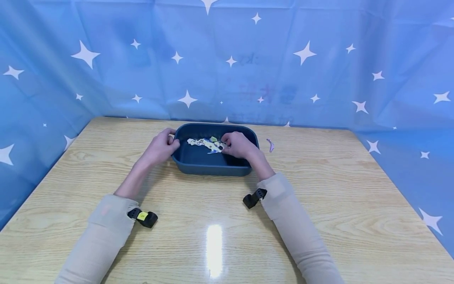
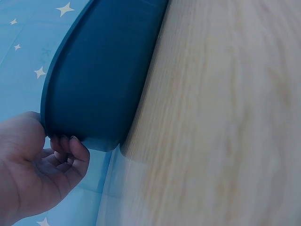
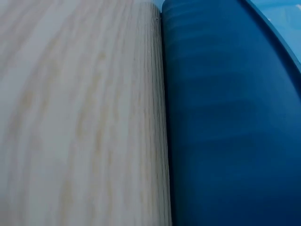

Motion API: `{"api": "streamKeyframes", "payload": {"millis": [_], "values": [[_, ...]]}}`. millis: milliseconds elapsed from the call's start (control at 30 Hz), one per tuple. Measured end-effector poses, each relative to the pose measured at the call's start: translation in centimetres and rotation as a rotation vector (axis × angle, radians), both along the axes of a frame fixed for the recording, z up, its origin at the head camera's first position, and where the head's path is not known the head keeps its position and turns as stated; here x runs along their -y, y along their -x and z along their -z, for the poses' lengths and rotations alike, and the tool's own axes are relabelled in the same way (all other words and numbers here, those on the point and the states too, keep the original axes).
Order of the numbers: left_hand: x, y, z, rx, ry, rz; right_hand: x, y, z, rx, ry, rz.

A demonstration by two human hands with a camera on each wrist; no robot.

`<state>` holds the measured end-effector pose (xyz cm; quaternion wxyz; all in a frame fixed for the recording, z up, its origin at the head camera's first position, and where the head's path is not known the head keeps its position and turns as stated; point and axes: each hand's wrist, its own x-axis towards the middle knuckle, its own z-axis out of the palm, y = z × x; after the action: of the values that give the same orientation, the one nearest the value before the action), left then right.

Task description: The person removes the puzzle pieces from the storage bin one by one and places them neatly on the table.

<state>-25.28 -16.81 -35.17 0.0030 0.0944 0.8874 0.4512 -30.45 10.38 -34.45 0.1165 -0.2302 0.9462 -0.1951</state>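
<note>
A dark blue rectangular plastic basin (image 1: 213, 170) with rounded corners sits near the back of the table. My left hand (image 1: 164, 146) grips its left rim; in the left wrist view the curled fingers (image 2: 77, 157) lie against the outer wall of the basin (image 2: 103, 70). Inside lie crumpled scraps of what looks like torn paper or wrapper (image 1: 200, 142), white with blue marks, plus a small green piece (image 1: 213, 139). Reaching in over the right side, my right hand (image 1: 239, 144) pinches the right end of the scraps. The right wrist view shows only the basin's outer wall (image 3: 225, 122), not the hand.
On the wooden table (image 1: 184, 221), a small purple scrap (image 1: 271, 145) lies just right of the basin. A blue curtain with white stars (image 1: 227, 79) hangs behind the table and along its sides. Black wrist cameras (image 1: 147, 218) are strapped to both sleeves.
</note>
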Motion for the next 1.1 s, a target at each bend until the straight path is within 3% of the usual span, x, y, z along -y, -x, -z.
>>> {"api": "streamKeyframes", "payload": {"millis": [200, 400, 633, 900, 1100], "values": [[0.0, 0.1, 0.0, 0.001, 0.003, 0.004, -0.2, -0.2, -0.2, 0.033, 0.011, 0.026], [-0.1, 0.2, 0.1, -0.002, 0.004, 0.001, -0.4, -0.5, -0.1, 0.020, 0.144, 0.053], [-0.2, 0.2, 0.1, -0.002, 0.003, 0.003, -0.6, -0.6, -0.2, -0.052, 0.244, 0.034], [0.0, 0.2, 0.2, 0.002, 0.005, 0.002, -1.4, -0.7, -0.4, 0.010, 0.598, 0.003], [0.1, 0.2, 0.3, 0.009, 0.004, -0.001, -2.3, -1.0, -0.9, -0.024, 0.718, 0.027]]}}
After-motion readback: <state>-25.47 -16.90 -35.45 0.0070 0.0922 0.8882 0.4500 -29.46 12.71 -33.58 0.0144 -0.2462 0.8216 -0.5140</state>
